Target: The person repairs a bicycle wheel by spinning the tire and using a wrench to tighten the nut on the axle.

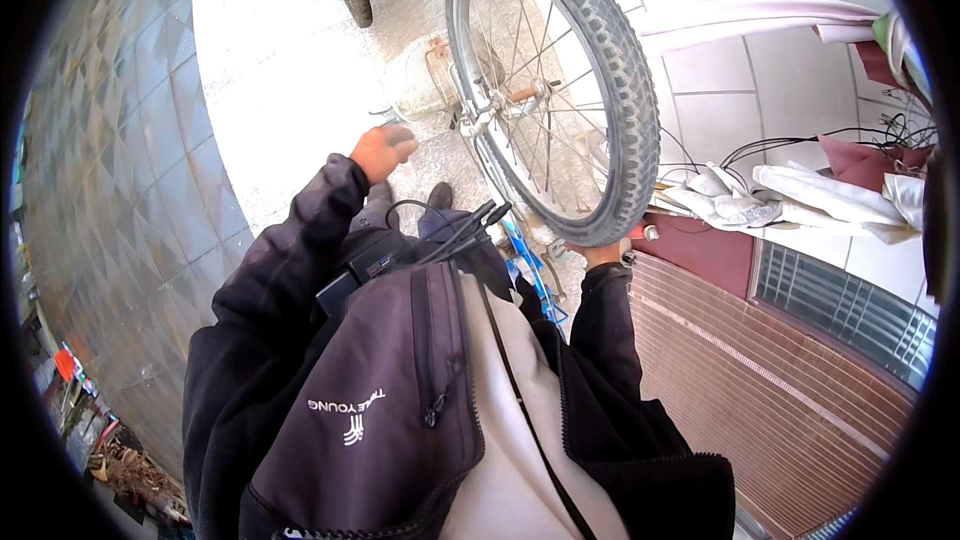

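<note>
My left hand [381, 153] is held out ahead of me, palm partly turned in, fingers loosely bent; I see nothing gripped in them. My right hand [603, 255] is at the tyre's lower edge; its fingers are mostly hidden beneath, so I cannot tell whether they grasp or merely touch.

The wheel [622, 70] stands on edge, in front and to the right, above the right hand. Assessment: moderately heavy, firm tyre, stiff rim; the knobbly tread should resist slipping, while the thin spokes [548, 145] look the weaker part. Sound hold: tyre and rim together, clear of the spokes.

Left elbow bent, forearm angled forward; right forearm shorter in view, reaching forward close to my side. A wire basket [423, 77] lies beyond the left hand, on pale floor [285, 80].
</note>
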Demonstrator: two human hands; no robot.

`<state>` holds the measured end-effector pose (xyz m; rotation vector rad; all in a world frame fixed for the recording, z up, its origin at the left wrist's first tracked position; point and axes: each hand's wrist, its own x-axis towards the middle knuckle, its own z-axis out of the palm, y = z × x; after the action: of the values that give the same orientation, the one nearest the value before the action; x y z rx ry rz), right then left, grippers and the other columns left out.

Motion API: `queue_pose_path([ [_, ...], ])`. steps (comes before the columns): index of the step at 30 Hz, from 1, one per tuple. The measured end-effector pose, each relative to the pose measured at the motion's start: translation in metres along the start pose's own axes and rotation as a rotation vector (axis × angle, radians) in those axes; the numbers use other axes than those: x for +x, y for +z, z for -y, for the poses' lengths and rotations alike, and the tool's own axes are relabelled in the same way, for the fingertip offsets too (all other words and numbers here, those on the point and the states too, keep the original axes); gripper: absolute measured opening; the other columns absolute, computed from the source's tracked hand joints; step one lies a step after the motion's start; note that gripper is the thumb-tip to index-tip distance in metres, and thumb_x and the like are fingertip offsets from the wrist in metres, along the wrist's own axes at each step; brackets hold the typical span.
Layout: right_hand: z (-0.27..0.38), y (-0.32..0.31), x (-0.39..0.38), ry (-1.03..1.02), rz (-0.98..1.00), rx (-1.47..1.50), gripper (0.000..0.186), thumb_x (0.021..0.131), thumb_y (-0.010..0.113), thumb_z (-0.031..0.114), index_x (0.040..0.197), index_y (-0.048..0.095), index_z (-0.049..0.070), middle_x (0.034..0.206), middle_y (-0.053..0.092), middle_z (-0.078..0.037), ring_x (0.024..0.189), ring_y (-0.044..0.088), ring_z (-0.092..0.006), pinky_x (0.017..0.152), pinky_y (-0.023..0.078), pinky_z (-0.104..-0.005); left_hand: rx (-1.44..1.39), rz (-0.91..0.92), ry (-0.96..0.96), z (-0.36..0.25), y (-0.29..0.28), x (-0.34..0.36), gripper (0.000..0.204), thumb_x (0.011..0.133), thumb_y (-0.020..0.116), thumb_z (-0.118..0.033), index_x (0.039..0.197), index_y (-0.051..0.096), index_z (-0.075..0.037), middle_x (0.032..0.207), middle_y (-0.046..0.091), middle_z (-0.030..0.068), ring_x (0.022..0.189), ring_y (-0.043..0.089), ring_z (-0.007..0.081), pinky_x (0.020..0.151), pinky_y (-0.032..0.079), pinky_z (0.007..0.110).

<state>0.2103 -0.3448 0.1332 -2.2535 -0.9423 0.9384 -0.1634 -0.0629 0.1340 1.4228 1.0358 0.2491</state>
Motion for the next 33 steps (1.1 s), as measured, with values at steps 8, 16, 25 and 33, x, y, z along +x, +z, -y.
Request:
queue_pose_path([
  [8,0.047,0.001,-0.017,0.398,-0.069,0.54,0.026,0.091,0.055,0.023,0.109,0.055,0.004,0.104,0.063,-0.01,0.088,0.065,-0.021,0.063,0.058,-0.0323,-0.071,-0.09,-0.134,0.053,-0.038,-0.023,0.03,0.086,0.058,-0.021,0.1,0.063,0.005,0.082,0.067,0.0144,0.072,0.065,0.0188,0.067,0.05,0.031],
  [16,0.02,-0.007,-0.022,0.35,-0.071,0.565,0.026,0.09,0.057,0.025,0.105,0.058,0.003,0.091,0.066,-0.009,0.075,0.066,-0.02,0.06,0.055,-0.0296,-0.133,-0.125,-0.278,0.091,-0.038,-0.046,0.027,0.087,0.056,-0.018,0.099,0.063,0.005,0.076,0.065,0.0103,0.066,0.062,0.0163,0.062,0.049,0.03],
  [25,-0.008,-0.019,0.012,0.353,0.187,0.432,0.032,0.088,0.061,0.031,0.101,0.064,0.002,0.088,0.067,-0.007,0.079,0.064,-0.0165,0.068,0.051,-0.027,-0.163,-0.149,-0.365,0.104,-0.002,-0.054,0.028,0.086,0.058,-0.02,0.099,0.063,0.005,0.077,0.065,0.0113,0.066,0.062,0.0165,0.064,0.049,0.03],
  [33,0.009,-0.015,0.028,0.309,0.176,0.11,0.035,0.088,0.061,0.032,0.099,0.067,-0.001,0.085,0.068,-0.007,0.077,0.063,-0.0136,0.071,0.047,-0.0243,-0.145,-0.078,-0.332,0.097,0.038,-0.04,0.029,0.087,0.055,-0.021,0.103,0.062,0.003,0.08,0.065,0.009,0.069,0.061,0.0155,0.06,0.049,0.028],
])
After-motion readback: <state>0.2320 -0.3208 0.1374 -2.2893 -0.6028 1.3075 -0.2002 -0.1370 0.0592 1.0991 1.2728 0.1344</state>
